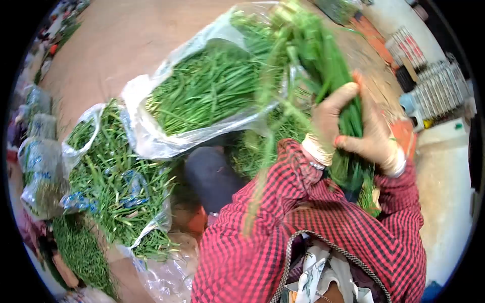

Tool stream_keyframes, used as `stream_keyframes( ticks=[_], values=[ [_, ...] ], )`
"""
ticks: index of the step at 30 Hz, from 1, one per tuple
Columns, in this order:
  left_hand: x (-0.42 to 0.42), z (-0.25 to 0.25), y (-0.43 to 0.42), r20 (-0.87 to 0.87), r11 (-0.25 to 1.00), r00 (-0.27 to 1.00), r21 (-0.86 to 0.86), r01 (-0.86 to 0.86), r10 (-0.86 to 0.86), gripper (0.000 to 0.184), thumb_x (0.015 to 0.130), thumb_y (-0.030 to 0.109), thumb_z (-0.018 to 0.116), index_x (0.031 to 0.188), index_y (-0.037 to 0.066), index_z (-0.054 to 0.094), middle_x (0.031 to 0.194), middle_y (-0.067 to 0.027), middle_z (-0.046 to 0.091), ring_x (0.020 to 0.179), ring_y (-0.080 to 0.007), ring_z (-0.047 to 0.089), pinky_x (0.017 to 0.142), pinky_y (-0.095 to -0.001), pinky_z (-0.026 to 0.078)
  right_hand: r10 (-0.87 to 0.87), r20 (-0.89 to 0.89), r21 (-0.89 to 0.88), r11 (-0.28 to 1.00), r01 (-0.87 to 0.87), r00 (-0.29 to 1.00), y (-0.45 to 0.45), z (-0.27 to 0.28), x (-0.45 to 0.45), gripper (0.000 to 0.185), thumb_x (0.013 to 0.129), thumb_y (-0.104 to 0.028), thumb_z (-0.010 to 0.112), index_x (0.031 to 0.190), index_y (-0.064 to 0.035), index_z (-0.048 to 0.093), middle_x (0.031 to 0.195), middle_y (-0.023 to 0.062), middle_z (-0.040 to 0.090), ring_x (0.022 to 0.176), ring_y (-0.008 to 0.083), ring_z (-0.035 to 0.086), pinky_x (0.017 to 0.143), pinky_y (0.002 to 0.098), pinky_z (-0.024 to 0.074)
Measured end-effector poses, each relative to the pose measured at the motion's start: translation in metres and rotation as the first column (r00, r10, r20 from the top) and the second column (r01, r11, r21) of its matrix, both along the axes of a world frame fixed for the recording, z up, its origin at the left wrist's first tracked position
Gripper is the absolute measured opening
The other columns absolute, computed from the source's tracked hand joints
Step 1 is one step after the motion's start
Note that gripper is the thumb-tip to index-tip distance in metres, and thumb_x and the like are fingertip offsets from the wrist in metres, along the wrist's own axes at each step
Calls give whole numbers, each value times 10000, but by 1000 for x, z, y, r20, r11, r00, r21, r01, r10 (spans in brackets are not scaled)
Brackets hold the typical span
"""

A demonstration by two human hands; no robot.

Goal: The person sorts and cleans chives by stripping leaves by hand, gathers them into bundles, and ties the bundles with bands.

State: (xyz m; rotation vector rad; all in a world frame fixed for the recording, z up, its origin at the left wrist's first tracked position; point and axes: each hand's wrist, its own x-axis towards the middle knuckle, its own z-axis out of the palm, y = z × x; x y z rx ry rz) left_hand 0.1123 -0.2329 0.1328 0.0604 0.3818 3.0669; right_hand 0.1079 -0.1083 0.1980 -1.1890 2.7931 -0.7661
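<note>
"Hands?"
"Left hand [328, 112] and right hand [375, 132] both curled round a green bunch [326, 55], right of the white bag [139, 103]. Bunch top blurred."
"Writing?"
"Blue print on bagged bundles [43, 169], left of the white bag, too small to read. Blue-marked plastic [135, 188] below it, illegible."
</note>
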Motion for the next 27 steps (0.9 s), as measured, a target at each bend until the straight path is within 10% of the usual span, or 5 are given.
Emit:
stream_keyframes(
  ticks=[10, 13, 14, 22, 27],
  values=[
    [51, -175, 109, 372, 789, 696, 339, 513, -613, 374, 926, 462, 578, 1035, 105, 593, 874, -58, 651, 834, -216, 641, 798, -390, 531, -547, 822, 568, 773, -282, 155, 92, -96, -43, 870, 740, -232, 730, 1426, 73, 291, 1285, 211, 540, 1171, 236, 518, 1012, 334, 413],
    [51, -215, 119, 342, 743, 663, 383, 548, -666, 525, 945, 526, 499, 1193, 67, 553, 1109, -131, 624, 1022, -253, 600, 905, -422, 487, -612, 688, 699, 417, -581, 388, 73, -162, -92, 911, 699, -410, 749, 1371, 88, 388, 1278, 209, 556, 1142, 277, 540, 996, 371, 430],
    [47, -225, 121, 246, 670, 652, 501, 548, -717, 577, 953, 543, 467, 1251, 53, 532, 1196, -151, 602, 1086, -262, 577, 948, -431, 462, -727, 678, 621, 489, -613, 106, 68, -190, -108, 879, 729, -419, 759, 1375, 62, 406, 1265, 187, 570, 1093, 269, 569, 962, 372, 452],
    [3, -217, 111, 461, 828, 693, 219, 517, -555, 292, 964, 299, 532, 1137, 78, 614, 1023, -30, 662, 890, -161, 647, 804, -302, 520, -624, 725, 659, 504, -559, 291, 29, -257, -151, 1201, 693, -774, 627, 1500, -4, 183, 1478, 191, 359, 1375, 296, 329, 1098, 399, 315],
    [13, -210, 127, 311, 705, 673, -15, 709, -671, 378, 937, 333, 585, 1227, 91, 578, 1110, -33, 647, 1012, -142, 625, 852, -380, 505, -605, 639, 667, 128, -734, 475, 57, -264, -130, 693, 744, -457, 692, 1272, -29, 556, 1164, 193, 627, 1020, 270, 606, 893, 383, 474]
  ],
)
